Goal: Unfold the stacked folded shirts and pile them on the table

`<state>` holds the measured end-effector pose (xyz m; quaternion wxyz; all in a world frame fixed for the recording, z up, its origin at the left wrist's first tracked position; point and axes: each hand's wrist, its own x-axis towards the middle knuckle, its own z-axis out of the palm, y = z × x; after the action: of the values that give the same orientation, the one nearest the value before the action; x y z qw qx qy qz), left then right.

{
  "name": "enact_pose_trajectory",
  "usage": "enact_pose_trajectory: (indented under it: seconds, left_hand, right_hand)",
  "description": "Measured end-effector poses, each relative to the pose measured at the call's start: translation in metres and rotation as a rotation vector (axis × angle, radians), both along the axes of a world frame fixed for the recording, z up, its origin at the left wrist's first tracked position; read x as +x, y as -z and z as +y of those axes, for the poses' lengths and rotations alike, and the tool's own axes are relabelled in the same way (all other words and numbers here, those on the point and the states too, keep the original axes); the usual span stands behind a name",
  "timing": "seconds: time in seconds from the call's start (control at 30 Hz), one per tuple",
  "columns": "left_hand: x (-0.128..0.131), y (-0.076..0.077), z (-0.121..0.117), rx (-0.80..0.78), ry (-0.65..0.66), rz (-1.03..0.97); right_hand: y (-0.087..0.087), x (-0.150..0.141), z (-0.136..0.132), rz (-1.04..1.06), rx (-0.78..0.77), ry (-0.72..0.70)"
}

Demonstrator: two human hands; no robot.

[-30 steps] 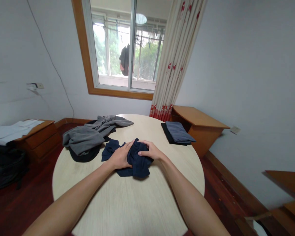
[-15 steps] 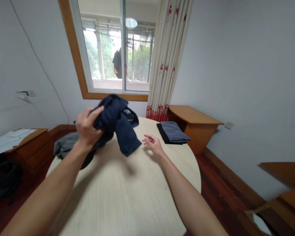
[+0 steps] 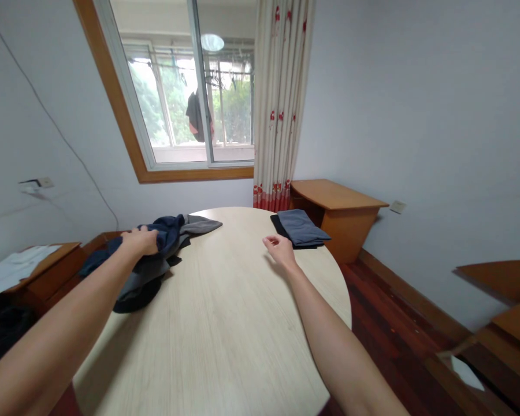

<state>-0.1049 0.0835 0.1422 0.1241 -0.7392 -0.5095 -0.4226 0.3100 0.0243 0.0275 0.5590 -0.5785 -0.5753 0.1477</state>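
Left hand (image 3: 141,240) bends over the navy garment (image 3: 169,230), grip impossible to tell; right hand (image 3: 279,248) half-curled, empty. On the round table (image 3: 225,335), the navy garment tops a grey garment (image 3: 204,224) at ten o'clock; folded slate-grey cloth (image 3: 302,226) lies at one o'clock

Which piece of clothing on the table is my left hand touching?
The navy one, on top of the heap. The grey one lies beneath it; the folded blue-grey one lies nearer your right hand.
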Motion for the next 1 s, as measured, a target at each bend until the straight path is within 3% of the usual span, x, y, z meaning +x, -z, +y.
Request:
enact_pose_trajectory:
  seconds: [0.1,0.17,0.3,0.4,0.5,0.63,0.83,0.9,1.0]
  left_hand:
    - [0.040,0.008,-0.015,-0.210,-0.014,0.245]
    - [0.073,0.020,-0.031,-0.296,0.117,0.368]
    - [0.122,0.068,-0.067,-0.406,0.307,0.352]
    - [0.128,0.109,-0.079,-0.436,0.362,0.292]
    - [0.118,0.133,-0.077,-0.439,0.424,0.269]
    - [0.108,0.142,-0.074,-0.474,0.469,0.241]
    - [0.108,0.142,-0.076,-0.507,0.483,0.243]
    - [0.107,0.141,-0.077,-0.512,0.487,0.267]
    - [0.106,0.138,-0.078,-0.513,0.509,0.278]
  right_hand:
    - [0.003,0.029,0.003,-0.132,0.016,0.310]
    - [0.008,0.043,0.002,-0.200,-0.025,0.459]
    - [0.023,0.056,0.002,-0.280,-0.120,0.576]
    - [0.033,0.059,0.005,-0.306,-0.162,0.579]
    - [0.037,0.063,0.007,-0.292,-0.207,0.603]
    - [0.038,0.066,0.009,-0.261,-0.198,0.648]
    - [0.040,0.074,0.010,-0.086,-0.174,0.717]
    - [0.038,0.077,0.009,0.013,-0.096,0.762]
    - [0.026,0.072,0.009,0.051,0.147,0.741]
